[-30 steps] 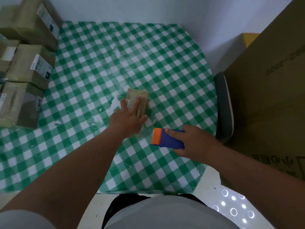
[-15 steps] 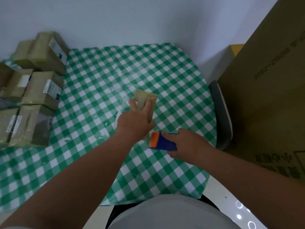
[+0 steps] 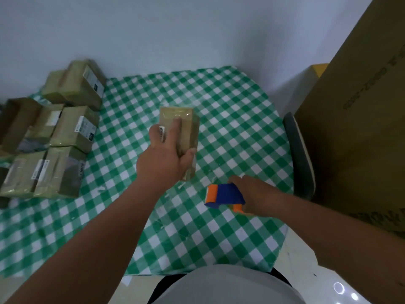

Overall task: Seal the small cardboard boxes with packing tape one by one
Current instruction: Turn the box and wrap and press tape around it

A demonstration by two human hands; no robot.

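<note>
Brown cardboard fills the right side of the room: one very large carton [image 3: 359,119] stands beside the table, with a dark chair [image 3: 299,159] squeezed between them. The table itself wears a green and white checked cloth [image 3: 230,110], glossy, maybe so that tape does not stick to it. At its left edge is a pile of small boxes [image 3: 59,132] with white labels, pushed together out of the working space; several look already taped.

One small box [image 3: 182,128] is in the middle of the cloth. The person's left hand [image 3: 164,159] grips it from above, fingers over the top and thumb curled on the right side. I think this is to keep it steady, or to carry it to the pile.

Nearest to the person, the right hand [image 3: 260,198] grasps a blue and orange tape dispenser [image 3: 223,196] low over the cloth, apart from the box.
</note>
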